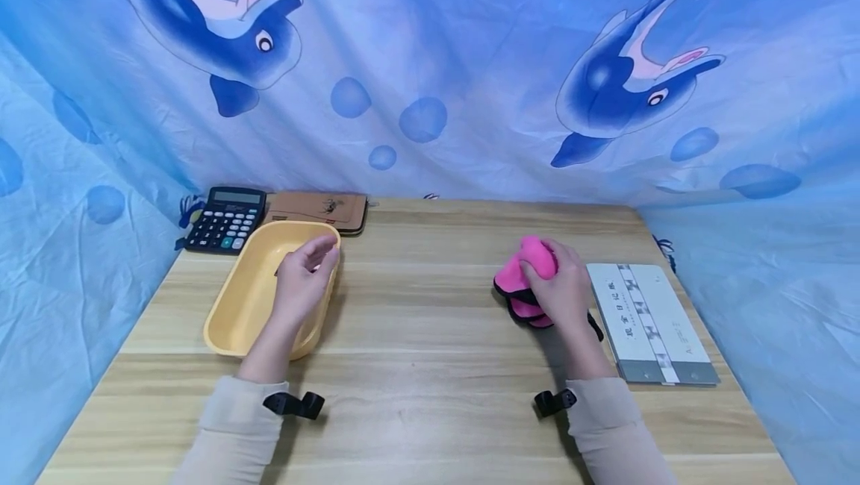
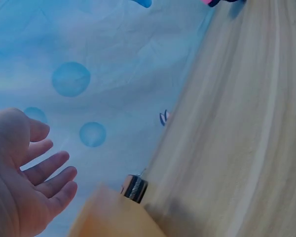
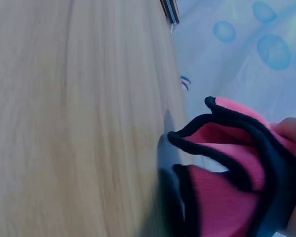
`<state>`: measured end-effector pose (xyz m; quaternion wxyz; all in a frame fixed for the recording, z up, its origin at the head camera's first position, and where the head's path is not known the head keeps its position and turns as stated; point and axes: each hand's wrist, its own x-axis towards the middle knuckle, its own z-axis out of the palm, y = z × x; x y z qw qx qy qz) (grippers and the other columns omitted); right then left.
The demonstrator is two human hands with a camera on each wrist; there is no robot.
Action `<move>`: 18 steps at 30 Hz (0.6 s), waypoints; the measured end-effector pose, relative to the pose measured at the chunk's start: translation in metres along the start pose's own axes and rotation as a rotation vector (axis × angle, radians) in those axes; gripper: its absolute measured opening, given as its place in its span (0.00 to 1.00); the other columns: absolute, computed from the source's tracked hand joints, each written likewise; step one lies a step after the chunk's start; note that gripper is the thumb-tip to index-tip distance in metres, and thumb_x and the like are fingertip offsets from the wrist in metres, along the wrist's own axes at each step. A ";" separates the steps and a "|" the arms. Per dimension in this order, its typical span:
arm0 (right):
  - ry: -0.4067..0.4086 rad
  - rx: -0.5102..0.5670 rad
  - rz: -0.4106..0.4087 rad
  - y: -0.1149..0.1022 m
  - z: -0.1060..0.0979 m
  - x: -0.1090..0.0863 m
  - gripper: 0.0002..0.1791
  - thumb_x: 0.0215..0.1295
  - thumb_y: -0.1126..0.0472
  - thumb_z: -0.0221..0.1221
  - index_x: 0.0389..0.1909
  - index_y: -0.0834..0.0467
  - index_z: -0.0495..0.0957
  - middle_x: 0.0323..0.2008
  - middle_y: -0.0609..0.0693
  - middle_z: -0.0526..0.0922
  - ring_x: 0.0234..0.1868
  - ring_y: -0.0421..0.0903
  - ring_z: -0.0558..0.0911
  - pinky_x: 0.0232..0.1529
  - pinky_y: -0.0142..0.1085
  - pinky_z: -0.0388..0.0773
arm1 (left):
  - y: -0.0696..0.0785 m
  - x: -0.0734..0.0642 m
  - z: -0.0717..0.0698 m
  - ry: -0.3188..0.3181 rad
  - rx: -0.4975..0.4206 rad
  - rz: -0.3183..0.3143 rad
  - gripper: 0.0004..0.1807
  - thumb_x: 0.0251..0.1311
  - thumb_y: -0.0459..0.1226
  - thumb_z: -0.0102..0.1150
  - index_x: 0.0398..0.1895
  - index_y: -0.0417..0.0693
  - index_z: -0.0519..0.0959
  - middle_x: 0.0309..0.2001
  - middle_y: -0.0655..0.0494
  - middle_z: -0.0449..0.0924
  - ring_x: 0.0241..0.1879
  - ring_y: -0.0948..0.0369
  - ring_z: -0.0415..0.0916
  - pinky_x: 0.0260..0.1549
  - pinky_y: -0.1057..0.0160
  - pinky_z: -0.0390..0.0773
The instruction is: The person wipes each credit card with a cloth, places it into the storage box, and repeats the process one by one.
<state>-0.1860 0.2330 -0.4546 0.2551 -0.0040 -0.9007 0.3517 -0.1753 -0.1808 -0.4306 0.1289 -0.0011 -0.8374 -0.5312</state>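
My right hand (image 1: 566, 292) grips a bunched pink fabric item with black edging (image 1: 531, 261), just left of the notebook. In the right wrist view its loose black-trimmed folds (image 3: 227, 192) hang from the fingers (image 3: 291, 129); the folds hide its full shape. My left hand (image 1: 302, 283) is over the yellow plastic basin (image 1: 225, 321), fingers loosely bent, holding nothing. The left wrist view shows this hand (image 2: 27, 173) with its fingers spread beside the basin's blurred edge (image 2: 118, 215). A small dark bit peeks out beside the left hand, mostly hidden by it.
Behind the basin lie a black calculator (image 1: 226, 218) and a brown zipped wallet (image 1: 316, 209). A pale notebook (image 1: 605, 298) with a grey lower band lies at the right edge of the wooden table (image 1: 416, 395). A blue dolphin-print curtain (image 1: 430, 45) surrounds the table's back and sides.
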 end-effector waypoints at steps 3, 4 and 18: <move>-0.048 -0.067 0.007 0.004 -0.003 0.001 0.33 0.58 0.53 0.73 0.63 0.60 0.77 0.57 0.63 0.80 0.58 0.63 0.78 0.56 0.59 0.76 | -0.001 -0.002 0.002 -0.003 0.007 0.006 0.21 0.74 0.41 0.57 0.64 0.39 0.77 0.60 0.43 0.80 0.60 0.49 0.77 0.59 0.48 0.78; -0.087 -0.096 0.012 0.006 -0.003 0.001 0.34 0.59 0.53 0.73 0.64 0.60 0.76 0.57 0.63 0.79 0.58 0.63 0.78 0.56 0.59 0.76 | -0.001 -0.003 0.002 -0.002 0.008 0.007 0.21 0.73 0.41 0.57 0.63 0.39 0.77 0.60 0.43 0.80 0.60 0.49 0.78 0.58 0.48 0.78; -0.263 -0.169 0.012 0.011 -0.004 -0.003 0.40 0.63 0.46 0.69 0.70 0.62 0.69 0.64 0.67 0.74 0.65 0.66 0.72 0.62 0.62 0.71 | -0.004 -0.010 0.005 0.010 0.187 0.154 0.19 0.72 0.38 0.59 0.61 0.40 0.79 0.57 0.42 0.81 0.56 0.47 0.78 0.55 0.47 0.80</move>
